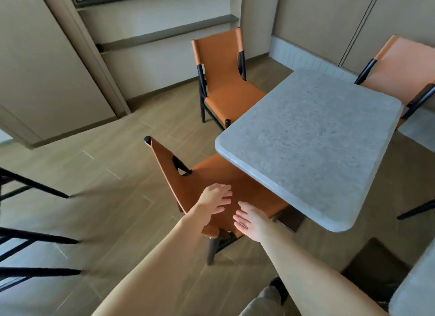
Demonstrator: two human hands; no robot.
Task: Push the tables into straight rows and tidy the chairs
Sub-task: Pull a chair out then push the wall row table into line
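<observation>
At far left, black chair legs (pixel 35 188) jutting in over the wood-look floor (pixel 113 151), their chairs out of frame. Just right of centre, low in the frame, the near orange chair (pixel 200 181), seat tucked partly under the near edge of the grey stone table (pixel 313 139), backrest towards the camera. Over that backrest, both arms stretched forward: left hand (pixel 215 198) with fingers straight and spread, gripping nothing, lying on or just above the leather, contact not clear; right hand (pixel 250 219) just beside it, likewise flat and relaxed, fingers pointing left, empty. Beyond, a second orange chair (pixel 223 80) facing the table's far left corner, seat front just meeting the tabletop edge. At far right, a third orange chair (pixel 400 66) behind the table's far side, then slivers of other grey tabletops (pixel 419 127) along the right edge.
</observation>
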